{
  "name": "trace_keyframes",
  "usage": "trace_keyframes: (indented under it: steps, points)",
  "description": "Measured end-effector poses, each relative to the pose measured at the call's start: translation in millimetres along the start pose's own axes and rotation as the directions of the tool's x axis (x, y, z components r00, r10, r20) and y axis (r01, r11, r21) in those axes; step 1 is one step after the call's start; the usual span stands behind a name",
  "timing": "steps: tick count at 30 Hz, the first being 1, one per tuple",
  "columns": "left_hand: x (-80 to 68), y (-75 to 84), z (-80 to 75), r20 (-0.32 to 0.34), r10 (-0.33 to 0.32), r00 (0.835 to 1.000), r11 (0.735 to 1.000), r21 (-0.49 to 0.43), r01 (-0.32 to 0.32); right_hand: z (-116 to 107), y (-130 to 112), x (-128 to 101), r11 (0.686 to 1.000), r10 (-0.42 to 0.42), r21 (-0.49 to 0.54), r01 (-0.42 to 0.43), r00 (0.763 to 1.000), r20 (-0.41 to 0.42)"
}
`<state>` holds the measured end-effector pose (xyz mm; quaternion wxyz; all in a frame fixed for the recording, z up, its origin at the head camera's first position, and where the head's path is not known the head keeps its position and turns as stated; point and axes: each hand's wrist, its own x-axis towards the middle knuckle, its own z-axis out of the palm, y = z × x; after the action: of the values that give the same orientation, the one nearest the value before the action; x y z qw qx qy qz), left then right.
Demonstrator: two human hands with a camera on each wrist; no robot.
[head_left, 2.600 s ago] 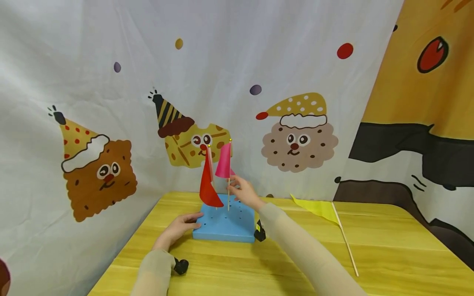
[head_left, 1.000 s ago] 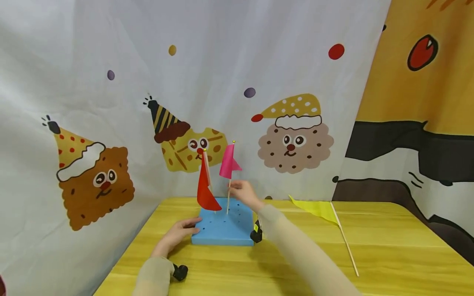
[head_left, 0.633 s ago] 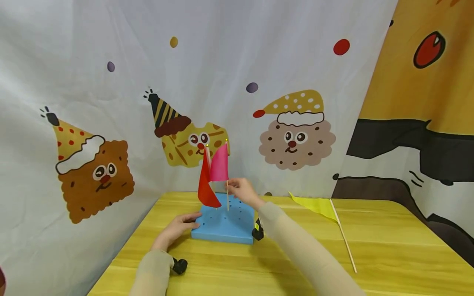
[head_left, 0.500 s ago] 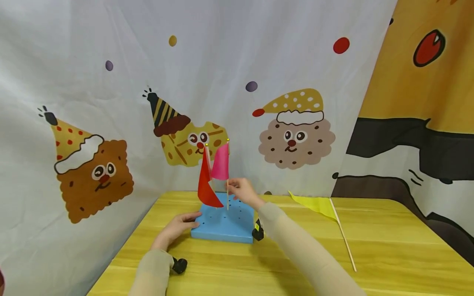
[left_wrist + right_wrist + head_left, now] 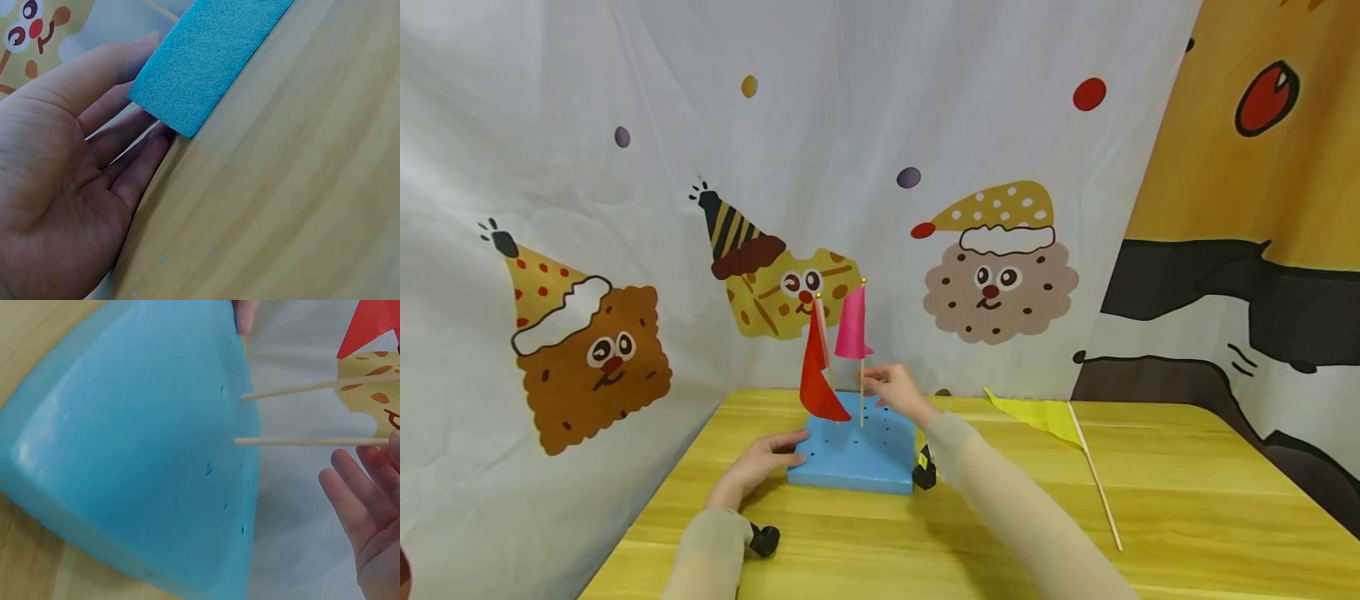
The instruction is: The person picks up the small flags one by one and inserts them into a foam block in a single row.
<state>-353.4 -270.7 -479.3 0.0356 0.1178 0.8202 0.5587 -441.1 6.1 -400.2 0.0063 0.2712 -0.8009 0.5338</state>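
A blue foam block [image 5: 853,458] with several small holes lies on the yellow wooden table [image 5: 1015,517]. A red flag [image 5: 820,367] and a pink flag [image 5: 852,327] stand upright in it on thin wooden sticks. My right hand [image 5: 872,386] pinches the pink flag's stick [image 5: 306,442] a little above the block [image 5: 144,462], its other fingers [image 5: 359,512] straight. My left hand [image 5: 782,450] rests on the table with straight fingers [image 5: 125,169] against the block's near left corner [image 5: 200,62]. The red flag's stick [image 5: 294,390] is untouched.
A yellow flag [image 5: 1043,418] lies flat on the table at the right, its long stick [image 5: 1101,496] pointing toward me. A printed cloth backdrop [image 5: 925,167] hangs close behind the block and along the left. Small black wrist cameras [image 5: 765,539] sit by my sleeves.
The pink flag's cloth has turned about its stick, from spread toward the red flag to narrow with its tip pointing right. Both hands and the block stay where they were.
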Motion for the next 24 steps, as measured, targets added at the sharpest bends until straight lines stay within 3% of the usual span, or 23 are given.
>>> trace_keyframes:
  steps: [3, 8, 12, 16, 24]
  points:
    - [0.0, 1.4, 1.0, -0.008, 0.003, 1.000, 1.000, 0.013, -0.002, -3.3, 4.3, -3.6, 1.000, 0.007, 0.018, -0.007, 1.000, -0.002]
    - [-0.8, 2.9, 1.4, -0.019, -0.014, 1.000, 0.999, 0.031, 0.015, -17.1, 15.2, -16.2, 0.997, -0.052, 0.054, 0.051, 0.999, 0.011]
    - [-0.5, 1.9, 2.1, -0.025, -0.022, 0.999, 0.999, 0.046, 0.023, -37.8, 20.8, -35.7, 0.995, -0.009, 0.101, 0.008, 1.000, 0.010]
    - [-0.9, 0.9, 2.0, -0.013, -0.011, 1.000, 0.998, 0.066, 0.012, -67.6, 23.4, -64.1, 0.987, 0.075, 0.146, -0.072, 0.997, -0.015]
    - [-5.1, 4.7, -0.2, 0.036, 0.006, 0.999, 0.993, 0.121, -0.010, -152.8, 58.5, -133.6, 0.976, 0.187, 0.130, -0.173, 0.977, -0.107]
